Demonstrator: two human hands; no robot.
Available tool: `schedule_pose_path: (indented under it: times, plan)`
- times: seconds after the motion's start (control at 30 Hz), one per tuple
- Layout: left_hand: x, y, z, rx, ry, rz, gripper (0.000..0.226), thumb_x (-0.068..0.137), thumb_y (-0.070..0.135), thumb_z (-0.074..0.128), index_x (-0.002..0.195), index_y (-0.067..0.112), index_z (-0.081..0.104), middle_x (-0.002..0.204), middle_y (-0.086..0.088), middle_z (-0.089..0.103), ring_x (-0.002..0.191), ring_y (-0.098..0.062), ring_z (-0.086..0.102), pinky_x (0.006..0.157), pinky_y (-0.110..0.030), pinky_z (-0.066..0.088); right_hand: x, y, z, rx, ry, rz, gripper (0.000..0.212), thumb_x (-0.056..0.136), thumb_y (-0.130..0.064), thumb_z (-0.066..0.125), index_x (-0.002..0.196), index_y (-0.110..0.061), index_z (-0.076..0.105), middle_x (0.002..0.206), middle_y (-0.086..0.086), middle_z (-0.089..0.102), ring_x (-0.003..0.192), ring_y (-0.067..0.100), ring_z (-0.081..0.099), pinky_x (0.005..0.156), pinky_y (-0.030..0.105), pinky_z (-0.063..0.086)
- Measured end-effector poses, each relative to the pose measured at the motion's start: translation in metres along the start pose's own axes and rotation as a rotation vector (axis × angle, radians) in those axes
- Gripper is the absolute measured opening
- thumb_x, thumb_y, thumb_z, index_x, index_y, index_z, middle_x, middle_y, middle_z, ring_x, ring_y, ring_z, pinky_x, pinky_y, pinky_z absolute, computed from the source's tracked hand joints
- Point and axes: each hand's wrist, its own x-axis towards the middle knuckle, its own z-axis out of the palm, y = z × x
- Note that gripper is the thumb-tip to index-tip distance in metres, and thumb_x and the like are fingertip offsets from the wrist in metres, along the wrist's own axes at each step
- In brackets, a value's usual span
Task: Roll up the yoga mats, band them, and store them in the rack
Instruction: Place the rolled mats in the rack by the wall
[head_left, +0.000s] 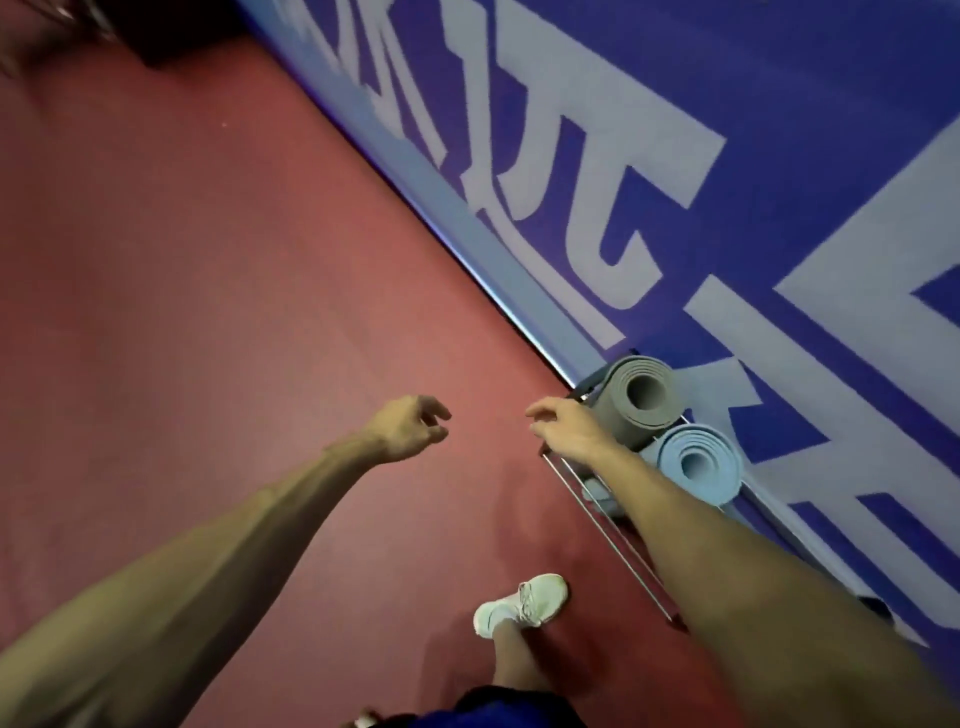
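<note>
Blue wall (779, 156) with white lettering, beyond and right of both hands. Red floor (182, 286) beneath them.

Rack (608, 525): metal rails along the wall's foot, under the right forearm.

Grey mat (641, 397): rolled, standing on end in the rack just right of the right hand; long axis runs down into the rack, spiral end faces up at the camera. Blue mat (698, 465): same pose, beside the grey one, nearer the person.

Right hand (566, 428): fingers loosely curled, holding nothing; contact with the grey mat cannot be told. Left hand (410, 426): over the floor, loosely curled, empty, apart from the right.

White shoe (522, 603) below the hands.
</note>
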Motion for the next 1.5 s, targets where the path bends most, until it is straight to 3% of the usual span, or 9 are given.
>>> schedule_pose_path:
  times: [0.27,0.53,0.67,0.77,0.83,1.0,1.1,1.23,1.5]
  plan:
    - [-0.181,-0.215,-0.017,-0.055,0.246,-0.203,0.036,0.089,0.032,0.056,0.121,0.017,0.063,0.115,-0.006,0.065,0.098,-0.023,0.062,0.079,-0.026,0.046,-0.067,-0.16,0.174,-0.406,-0.282,-0.324,0.033,0.091,-0.032,0.062,0.12,-0.017,0.065,0.116,0.0,0.066,0.106,0.015,0.06,0.091,0.023,0.042]
    - [-0.433,-0.401,-0.017,-0.13,0.5,-0.521,0.032,0.081,0.047,0.052,0.099,0.026,0.068,0.097,0.002,0.069,0.092,-0.021,0.063,0.082,-0.033,0.052,-0.171,-0.319,0.391,-0.701,-0.492,-0.696,0.031,0.094,-0.027,0.056,0.121,-0.013,0.064,0.121,0.006,0.066,0.113,0.02,0.059,0.095,0.03,0.045]
    - [-0.543,-0.46,0.005,-0.225,0.602,-0.685,0.012,0.082,0.037,0.056,0.077,0.029,0.062,0.074,0.008,0.062,0.08,-0.017,0.06,0.073,-0.029,0.049,-0.221,-0.378,0.483,-0.805,-0.628,-0.858,0.032,0.094,-0.028,0.057,0.122,-0.013,0.063,0.121,0.005,0.066,0.113,0.02,0.059,0.094,0.028,0.043]
    - [-0.6,-0.49,0.027,-0.29,0.671,-0.787,0.02,0.081,0.035,0.056,0.068,0.021,0.058,0.073,-0.003,0.06,0.069,-0.017,0.052,0.06,-0.028,0.041,-0.248,-0.408,0.546,-0.906,-0.711,-0.94,0.032,0.094,-0.027,0.056,0.123,-0.014,0.063,0.123,0.006,0.066,0.115,0.021,0.059,0.095,0.027,0.043]
    - [-0.625,-0.51,0.039,-0.336,0.694,-0.865,0.022,0.085,0.032,0.058,0.078,0.012,0.064,0.078,-0.006,0.063,0.072,-0.019,0.053,0.058,-0.028,0.039,-0.257,-0.421,0.583,-0.962,-0.765,-0.971,0.033,0.094,-0.027,0.056,0.124,-0.014,0.063,0.123,0.005,0.066,0.115,0.021,0.059,0.095,0.027,0.043]
    - [-0.656,-0.57,0.057,-0.45,0.667,-0.96,0.031,0.074,0.049,0.055,0.088,0.025,0.068,0.073,0.016,0.06,0.08,-0.016,0.06,0.077,-0.034,0.052,-0.259,-0.449,0.67,-1.039,-0.921,-0.97,0.035,0.094,-0.025,0.057,0.127,-0.011,0.06,0.125,0.006,0.064,0.114,0.021,0.059,0.092,0.024,0.042]
    - [-0.659,-0.614,0.049,-0.427,0.609,-0.977,0.021,0.082,0.038,0.06,0.096,0.025,0.069,0.089,0.006,0.065,0.09,-0.017,0.061,0.082,-0.032,0.051,-0.247,-0.47,0.722,-1.031,-0.974,-0.94,0.036,0.094,-0.025,0.057,0.127,-0.012,0.059,0.127,0.004,0.063,0.116,0.019,0.058,0.087,0.021,0.038]
    - [-0.656,-0.682,0.014,-0.331,0.512,-1.009,0.033,0.086,0.038,0.058,0.116,0.024,0.063,0.112,0.0,0.06,0.107,-0.019,0.057,0.096,-0.031,0.042,-0.224,-0.511,0.786,-0.944,-0.979,-0.884,0.036,0.093,-0.025,0.056,0.127,-0.013,0.061,0.128,0.004,0.063,0.117,0.019,0.057,0.091,0.022,0.039]
    - [-0.654,-0.793,-0.067,-0.432,0.459,-0.993,0.06,0.069,0.048,0.045,0.121,0.022,0.059,0.114,-0.003,0.055,0.11,-0.022,0.055,0.097,-0.037,0.044,-0.196,-0.59,0.864,-0.868,-0.977,-0.757,0.037,0.094,-0.027,0.057,0.128,-0.012,0.06,0.127,0.004,0.063,0.119,0.019,0.056,0.095,0.023,0.039]
